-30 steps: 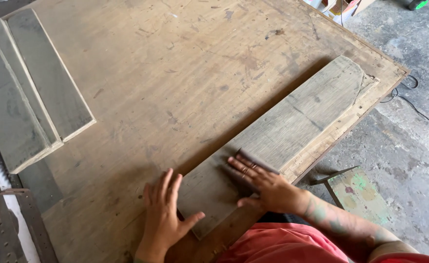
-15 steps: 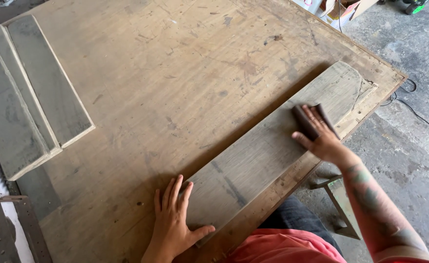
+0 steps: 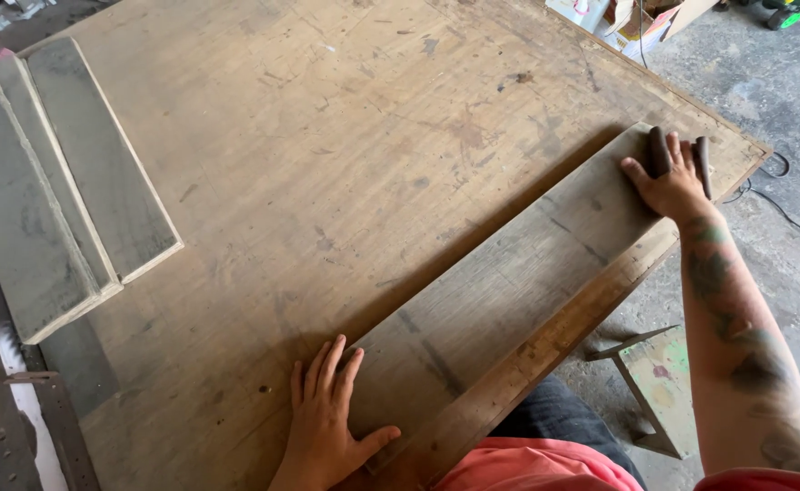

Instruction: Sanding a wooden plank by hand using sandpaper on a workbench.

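Observation:
A long grey weathered plank (image 3: 509, 282) lies slantwise on the big plywood table (image 3: 327, 136), near its right edge. My left hand (image 3: 327, 423) rests flat with spread fingers on the table at the plank's near end, thumb on the plank. My right hand (image 3: 668, 182) is stretched out to the plank's far end and presses a dark piece of sandpaper (image 3: 659, 150) onto the wood, fingers over it.
Three grey boards (image 3: 55, 191) lie stacked at the table's left. A metal strip (image 3: 45, 409) runs along the lower left. A small green-stained stool (image 3: 659, 377) stands on the concrete floor to the right. A black cable (image 3: 782, 209) and boxes (image 3: 636, 18) lie beyond the table.
My right hand has slid the sandpaper along the plank from its near end to its far end. The left hand has stayed put at the near end.

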